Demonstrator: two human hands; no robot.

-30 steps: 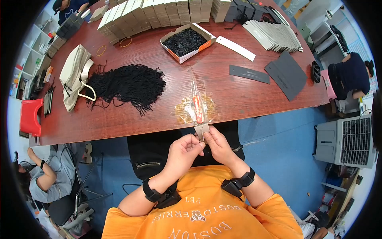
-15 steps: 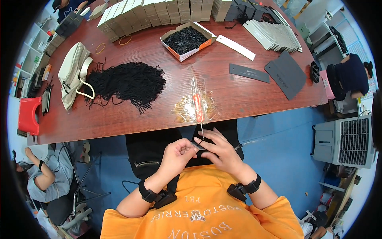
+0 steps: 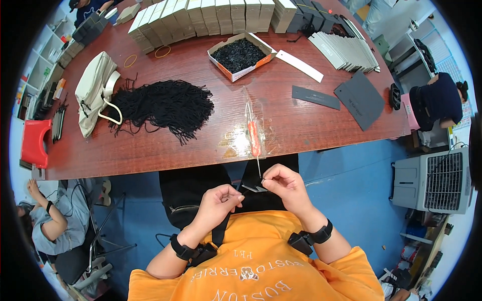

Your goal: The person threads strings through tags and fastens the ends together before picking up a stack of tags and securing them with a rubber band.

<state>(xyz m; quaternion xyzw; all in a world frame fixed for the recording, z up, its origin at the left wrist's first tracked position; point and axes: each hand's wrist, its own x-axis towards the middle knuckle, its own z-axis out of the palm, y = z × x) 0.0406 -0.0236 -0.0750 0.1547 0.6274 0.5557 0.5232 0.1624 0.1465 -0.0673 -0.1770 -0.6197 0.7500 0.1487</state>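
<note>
Over my lap, my left hand (image 3: 220, 204) is closed in a pinch, and what sits between its fingertips is too small to name. My right hand (image 3: 288, 189) also pinches, its fingertips beside the thin metal tip of a hook tool; its grip's contents are hidden. The tool's orange-red handle (image 3: 254, 138) lies under clear tape at the table's near edge, with its shaft pointing toward me. A small dark tag (image 3: 255, 189) shows between my hands, partly covered by the right fingers. I cannot tell which hand, if either, bears it.
On the table (image 3: 175, 158) lie a pile of black cords (image 3: 165, 108), a cream pouch (image 3: 94, 95) and a carton of small black pieces (image 3: 240, 56). Dark grey tags (image 3: 360, 100), a white strip (image 3: 299, 66) and banded card stacks (image 3: 201, 20) sit farther off. Other people are nearby.
My hands have drawn apart. The right one went from spread fingers around the hook tip to a pinch beside it; the left moved slightly down, still pinched.
</note>
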